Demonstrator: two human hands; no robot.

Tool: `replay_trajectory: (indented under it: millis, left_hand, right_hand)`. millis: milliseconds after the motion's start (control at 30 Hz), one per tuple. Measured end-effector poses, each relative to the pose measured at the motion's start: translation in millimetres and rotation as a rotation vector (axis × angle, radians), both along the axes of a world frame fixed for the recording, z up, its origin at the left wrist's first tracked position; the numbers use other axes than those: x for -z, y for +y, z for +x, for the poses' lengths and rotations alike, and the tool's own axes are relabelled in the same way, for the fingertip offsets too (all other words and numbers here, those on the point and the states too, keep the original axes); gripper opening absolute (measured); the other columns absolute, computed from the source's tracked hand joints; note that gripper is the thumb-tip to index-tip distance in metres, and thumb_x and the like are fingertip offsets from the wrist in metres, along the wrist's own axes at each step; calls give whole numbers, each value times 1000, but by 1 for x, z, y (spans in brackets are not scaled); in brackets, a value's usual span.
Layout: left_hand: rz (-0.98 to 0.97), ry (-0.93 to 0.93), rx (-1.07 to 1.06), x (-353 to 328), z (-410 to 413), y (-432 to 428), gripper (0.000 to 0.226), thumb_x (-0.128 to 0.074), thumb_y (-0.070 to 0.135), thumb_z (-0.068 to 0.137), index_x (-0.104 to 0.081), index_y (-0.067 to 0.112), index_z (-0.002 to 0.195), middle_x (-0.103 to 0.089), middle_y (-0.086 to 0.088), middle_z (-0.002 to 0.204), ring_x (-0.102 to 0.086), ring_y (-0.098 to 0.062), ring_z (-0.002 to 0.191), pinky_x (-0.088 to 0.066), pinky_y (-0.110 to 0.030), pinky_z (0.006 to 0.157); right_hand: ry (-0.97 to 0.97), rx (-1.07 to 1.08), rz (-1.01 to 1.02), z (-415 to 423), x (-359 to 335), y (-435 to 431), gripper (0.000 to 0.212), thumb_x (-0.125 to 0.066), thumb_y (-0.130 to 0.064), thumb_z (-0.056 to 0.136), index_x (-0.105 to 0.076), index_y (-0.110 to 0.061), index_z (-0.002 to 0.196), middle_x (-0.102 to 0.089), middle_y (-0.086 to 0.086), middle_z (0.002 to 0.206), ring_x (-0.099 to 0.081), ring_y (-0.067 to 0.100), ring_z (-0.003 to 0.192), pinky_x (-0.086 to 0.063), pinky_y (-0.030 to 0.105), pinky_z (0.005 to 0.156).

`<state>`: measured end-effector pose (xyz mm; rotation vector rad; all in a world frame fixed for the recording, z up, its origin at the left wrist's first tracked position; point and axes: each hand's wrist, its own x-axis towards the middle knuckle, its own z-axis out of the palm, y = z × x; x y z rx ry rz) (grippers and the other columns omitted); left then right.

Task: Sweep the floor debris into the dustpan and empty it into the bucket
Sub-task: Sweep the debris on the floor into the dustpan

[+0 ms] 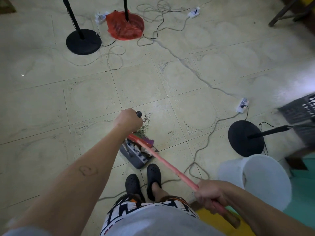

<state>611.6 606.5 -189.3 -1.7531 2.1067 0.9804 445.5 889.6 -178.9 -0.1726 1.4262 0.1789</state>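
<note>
My left hand (pixel 128 120) is closed around the black top of the dustpan's upright handle. The grey dustpan (pixel 136 156) rests on the tiled floor just ahead of my feet, with scraps lying in it. My right hand (pixel 210 195) grips the pink broom handle (pixel 170 166) low at the right. The broom's red head with purple bristles (pixel 144 139) lies at the dustpan's mouth. Dark crumbly debris (pixel 144 123) is scattered on the floor just beyond the broom head. The white bucket (pixel 259 179) stands to my right.
Three black round-based stands (pixel 83 42) (pixel 245 138) are on the floor, one base wrapped in a red bag (pixel 125 25). Cables and power strips (pixel 242 105) trail across the tiles. A dark perforated crate (pixel 300 111) sits at the right edge.
</note>
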Motion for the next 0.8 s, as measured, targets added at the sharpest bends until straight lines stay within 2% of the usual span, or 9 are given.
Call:
replay_trajectory:
  millis: [133, 267, 333, 400, 500, 567, 700, 800]
  left_hand:
    - [-1, 24, 8, 1, 7, -1, 31, -48, 22, 93, -46, 7, 66, -47, -5, 57, -41, -17, 45, -33, -20, 42]
    - [11, -11, 24, -7, 17, 0, 30, -50, 19, 93, -46, 8, 66, -47, -4, 59, -42, -15, 46, -32, -21, 40]
    - [15, -25, 19, -7, 24, -2, 27, -50, 19, 94, -50, 6, 71, -51, -5, 63, -44, -15, 48, -33, -21, 40]
    - [8, -19, 4, -7, 33, -5, 24, -49, 19, 95, -52, 5, 76, -52, -5, 65, -45, -14, 49, -34, -21, 40]
    - [-5, -34, 6, -12, 44, -6, 23, -47, 20, 97, -52, 3, 82, -49, -4, 64, -44, -12, 48, -33, -22, 38]
    - [-13, -41, 17, -17, 50, -5, 27, -47, 19, 97, -48, 4, 75, -50, -5, 64, -45, -13, 48, -33, -22, 39]
    - [-27, -29, -25, -19, 69, -11, 28, -49, 18, 94, -45, 5, 70, -48, -6, 62, -42, -17, 48, -30, -22, 42]
    - [-25, -26, -57, -19, 89, -15, 31, -49, 19, 94, -43, 6, 66, -46, -6, 59, -40, -18, 47, -28, -23, 43]
  right_hand:
    - [-65, 93, -2, 6, -15, 4, 15, -45, 4, 79, -40, -10, 74, -35, 2, 50, -34, 10, 34, -31, 18, 36]
    - [-12, 231, -59, -4, -33, 10, 14, -45, 4, 86, -48, -4, 97, -38, -1, 52, -33, 8, 33, -30, 17, 31]
    - [-17, 276, -83, -12, -46, 8, 9, -45, 2, 89, -47, -6, 86, -39, -1, 52, -32, 7, 34, -29, 17, 31]
    - [6, 295, -100, -20, -58, 4, 9, -45, 2, 90, -45, -6, 86, -40, -1, 54, -31, 8, 35, -30, 17, 30]
    - [64, 274, -158, -33, -68, -10, 13, -46, 4, 90, -40, -8, 88, -38, -2, 54, -29, 7, 36, -29, 17, 30]
    - [119, 208, -199, -37, -65, -25, 15, -45, 3, 89, -39, -10, 83, -38, -2, 54, -29, 6, 37, -27, 18, 32]
    - [272, 91, -254, -30, -47, -67, 6, -48, 3, 86, -49, 0, 91, -46, 5, 58, -37, 9, 38, -33, 20, 34]
    - [348, 73, -270, -20, -31, -98, 5, -49, 7, 84, -51, 3, 87, -46, 10, 59, -38, 13, 38, -35, 21, 35]
